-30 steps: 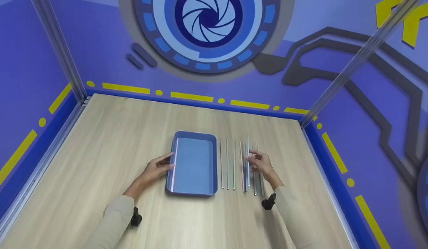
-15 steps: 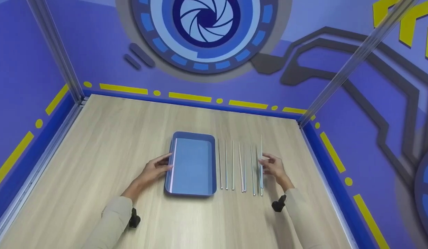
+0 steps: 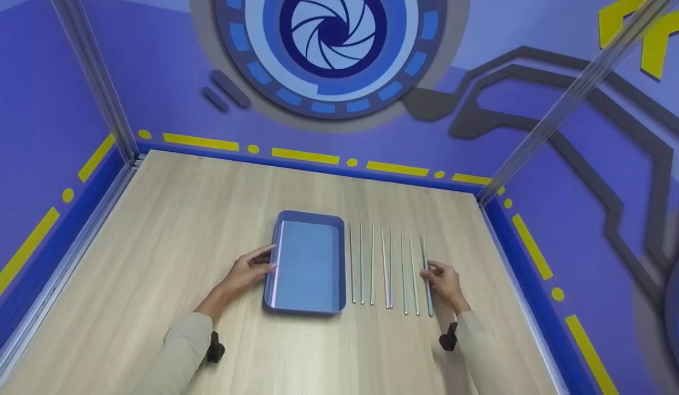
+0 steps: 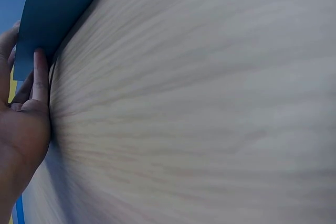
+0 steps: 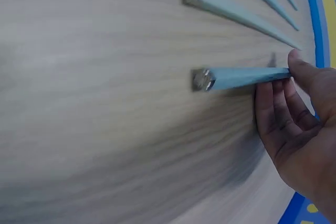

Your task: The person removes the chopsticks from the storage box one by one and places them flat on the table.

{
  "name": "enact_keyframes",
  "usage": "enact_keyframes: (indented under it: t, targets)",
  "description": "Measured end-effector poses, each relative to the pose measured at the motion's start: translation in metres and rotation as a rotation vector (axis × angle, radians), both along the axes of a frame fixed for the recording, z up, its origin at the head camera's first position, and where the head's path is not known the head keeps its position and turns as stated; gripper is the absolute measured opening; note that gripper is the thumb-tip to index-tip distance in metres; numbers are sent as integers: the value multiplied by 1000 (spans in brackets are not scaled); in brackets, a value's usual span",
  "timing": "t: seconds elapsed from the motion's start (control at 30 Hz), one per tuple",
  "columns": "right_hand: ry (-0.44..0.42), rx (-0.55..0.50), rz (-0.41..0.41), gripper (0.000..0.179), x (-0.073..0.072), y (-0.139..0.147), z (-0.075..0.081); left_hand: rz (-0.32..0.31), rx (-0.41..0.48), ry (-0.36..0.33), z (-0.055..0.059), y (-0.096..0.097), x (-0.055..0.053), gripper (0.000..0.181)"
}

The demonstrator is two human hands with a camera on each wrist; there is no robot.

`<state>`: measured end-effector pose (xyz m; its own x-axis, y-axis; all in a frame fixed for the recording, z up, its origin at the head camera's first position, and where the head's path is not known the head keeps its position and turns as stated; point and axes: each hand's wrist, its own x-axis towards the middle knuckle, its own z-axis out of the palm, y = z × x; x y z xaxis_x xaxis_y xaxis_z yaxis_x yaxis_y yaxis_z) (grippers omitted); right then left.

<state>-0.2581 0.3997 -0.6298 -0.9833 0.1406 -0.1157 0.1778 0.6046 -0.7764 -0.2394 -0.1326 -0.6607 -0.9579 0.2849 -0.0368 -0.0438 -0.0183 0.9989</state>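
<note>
At the right end of a row of metal chopsticks [image 3: 372,266], my right hand [image 3: 444,281] pinches a blue-green chopstick [image 5: 241,77] between thumb and fingers. The chopstick lies low over the table, its square end toward me; I cannot tell whether its whole length touches the wood. My left hand [image 3: 250,270] rests against the left side of a blue rectangular tray [image 3: 340,263], fingers fairly straight. In the left wrist view a finger [image 4: 40,77] touches the tray's outer wall [image 4: 58,14]. Inside the tray, a pinkish chopstick [image 3: 279,266] lies along the left wall.
The row, several chopsticks roughly parallel, stretches from the tray's right side to my right hand. A light wooden table [image 3: 207,192] carries everything. Blue panels [image 3: 169,99] with yellow marks and metal posts [image 3: 570,99] bound it at the back and sides.
My right hand has moved right with the chopstick, past the others, and lowered it to the row's right end. The left hand stays at the tray.
</note>
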Motion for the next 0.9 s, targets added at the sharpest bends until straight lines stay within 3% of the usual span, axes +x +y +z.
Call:
enact_keyframes:
  t: [0.37, 0.9]
  targets:
    - [16, 219, 18, 45, -1, 0, -1, -8, 33, -19, 0, 1, 0, 61]
    - [73, 240, -1, 44, 0, -5, -8, 5, 2, -14, -1, 1, 0, 61]
